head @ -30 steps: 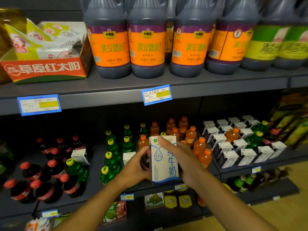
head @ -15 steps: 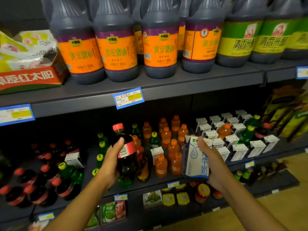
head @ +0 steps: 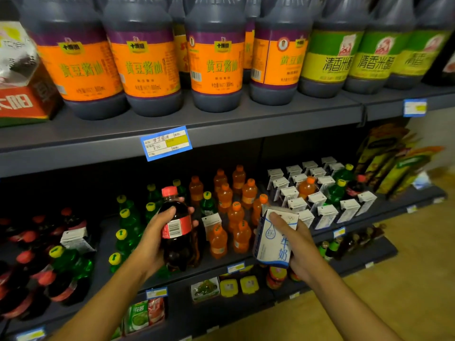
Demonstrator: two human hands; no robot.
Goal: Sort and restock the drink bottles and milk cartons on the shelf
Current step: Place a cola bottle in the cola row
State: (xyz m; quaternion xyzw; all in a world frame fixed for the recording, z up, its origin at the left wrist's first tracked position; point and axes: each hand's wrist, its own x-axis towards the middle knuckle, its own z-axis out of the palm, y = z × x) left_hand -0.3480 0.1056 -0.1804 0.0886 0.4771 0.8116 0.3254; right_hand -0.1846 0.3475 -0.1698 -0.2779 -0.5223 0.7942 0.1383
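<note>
left hand (head: 152,238) gripping cola bottle (head: 176,230) | right hand (head: 299,244) holding milk carton (head: 272,238) | advice: carrying carton toward shelf's right-end carton rows (head: 317,193), setting upright

In my left hand (head: 157,236) the cola bottle (head: 176,230) looks like clear, glossy plastic with a shiny printed label and a smooth red cap. The milk carton (head: 273,238) in my right hand (head: 299,244) reads as coated paperboard, faintly satin. The shelf (head: 221,121) I see as painted metal, matt grey, with a paper price tag (head: 166,143) on its front edge. The big sauce jugs (head: 216,60) along the upper shelf's front edge are dark plastic with glossy labels.
</note>
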